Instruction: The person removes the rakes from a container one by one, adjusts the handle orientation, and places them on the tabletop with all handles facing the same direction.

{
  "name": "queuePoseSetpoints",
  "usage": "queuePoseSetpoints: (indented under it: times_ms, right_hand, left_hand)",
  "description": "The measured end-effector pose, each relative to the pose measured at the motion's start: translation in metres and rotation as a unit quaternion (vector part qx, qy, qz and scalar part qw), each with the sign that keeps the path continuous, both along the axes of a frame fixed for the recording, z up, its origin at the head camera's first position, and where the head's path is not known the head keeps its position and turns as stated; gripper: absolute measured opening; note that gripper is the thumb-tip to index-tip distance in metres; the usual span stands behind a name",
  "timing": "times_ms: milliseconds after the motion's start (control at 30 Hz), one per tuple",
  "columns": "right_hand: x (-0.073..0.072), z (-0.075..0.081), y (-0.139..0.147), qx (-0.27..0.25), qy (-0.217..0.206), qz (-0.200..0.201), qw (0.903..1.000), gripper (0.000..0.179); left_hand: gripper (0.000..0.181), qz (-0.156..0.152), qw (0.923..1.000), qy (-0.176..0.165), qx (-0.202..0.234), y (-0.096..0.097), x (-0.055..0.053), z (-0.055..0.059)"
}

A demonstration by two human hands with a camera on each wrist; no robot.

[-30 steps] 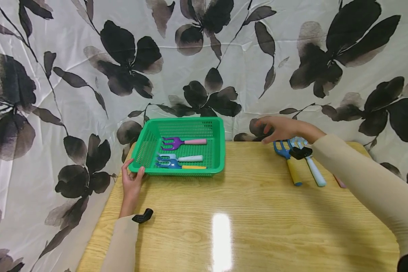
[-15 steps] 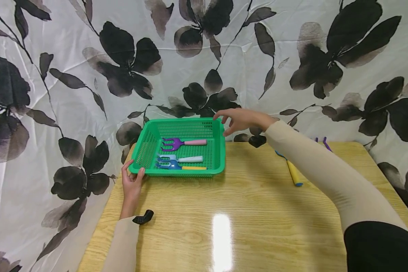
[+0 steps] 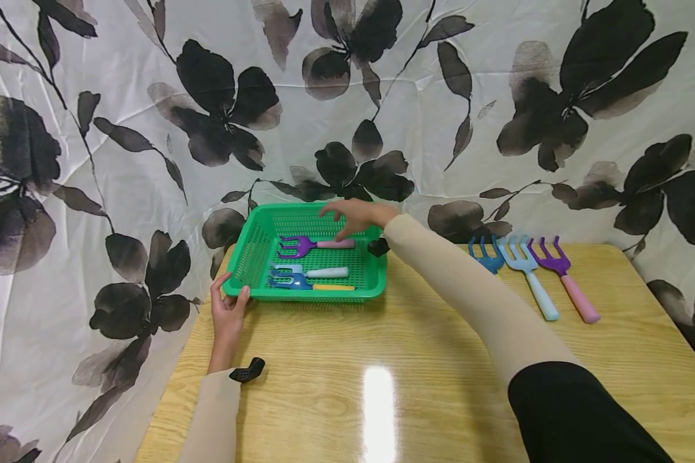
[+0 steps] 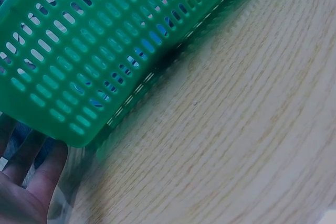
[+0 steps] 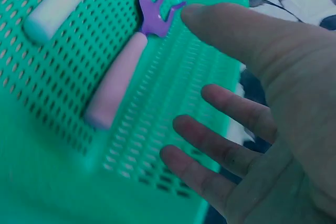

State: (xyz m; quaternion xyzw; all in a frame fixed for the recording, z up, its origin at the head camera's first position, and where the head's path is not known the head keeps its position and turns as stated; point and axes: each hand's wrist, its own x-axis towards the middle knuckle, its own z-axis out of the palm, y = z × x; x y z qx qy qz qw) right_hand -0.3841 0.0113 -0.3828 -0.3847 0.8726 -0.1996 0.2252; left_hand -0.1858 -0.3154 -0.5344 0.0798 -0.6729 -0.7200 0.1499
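Observation:
A green plastic basket [image 3: 376, 283] stands at the back left of the table, its front left corner held between the thumb and fingers of my left hand [image 3: 228, 321]. Inside lie a purple hand fork with a pink handle [image 3: 334, 244], a light blue one with a pale handle [image 3: 327, 272] and a blue one with a yellow handle [image 3: 333, 287]. Over the basket's back right part hovers my right hand [image 3: 356, 215], fingers spread and holding nothing. In the right wrist view its thumb overlaps the space beside the purple fork's tines [image 5: 157, 9].
Right of the basket, a blue hand rake [image 3: 486, 256], a light blue rake [image 3: 533, 283] and a purple rake with pink handle [image 3: 573, 289] lie side by side on the wooden table [image 3: 301, 386]. My right forearm partly covers the blue one. A floral cloth [image 3: 428, 116] hangs behind.
My right hand has moved left from above the rakes, past the basket's right rim, to over the basket's inside. The left hand stays at the corner; the rakes are uncovered more.

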Motion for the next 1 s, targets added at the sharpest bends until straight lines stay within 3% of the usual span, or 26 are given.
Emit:
queuePoseSetpoints:
  times_ms: [67, 300, 367, 467, 600, 867, 1000]
  right_hand:
    - [-0.001, -0.006, -0.011, 0.004, -0.007, -0.003, 1.0, 0.073]
    - [-0.005, -0.03, -0.031, 0.047, -0.005, -0.035, 0.9983, 0.07]
    - [-0.004, -0.039, -0.035, 0.063, 0.0, -0.05, 0.9968, 0.069]
    - [-0.004, -0.055, -0.043, 0.095, -0.005, -0.071, 0.9929, 0.07]
    - [-0.002, -0.065, -0.05, 0.118, -0.003, -0.064, 0.9909, 0.072]
    - [0.0, -0.077, -0.049, 0.107, 0.035, -0.04, 0.9929, 0.053]
    - [0.0, -0.079, -0.051, 0.1, 0.032, -0.038, 0.9937, 0.045]
  left_hand:
    - [0.063, 0.0, 1.0, 0.007, -0.003, -0.002, 0.001, -0.001]
    - [0.064, -0.016, 0.9999, 0.003, 0.002, 0.006, 0.007, 0.02]
    - [0.065, -0.018, 0.9998, 0.008, 0.004, 0.007, 0.007, 0.022]
    - [0.065, -0.016, 0.9997, 0.016, 0.002, 0.007, 0.009, 0.021]
    - [0.065, -0.014, 0.9997, 0.02, 0.003, 0.005, 0.01, 0.018]
    - [0.066, -0.013, 0.9997, 0.021, -0.002, 0.005, 0.009, 0.015]
    - [0.067, -0.017, 0.9996, 0.021, -0.007, 0.004, 0.009, 0.017]
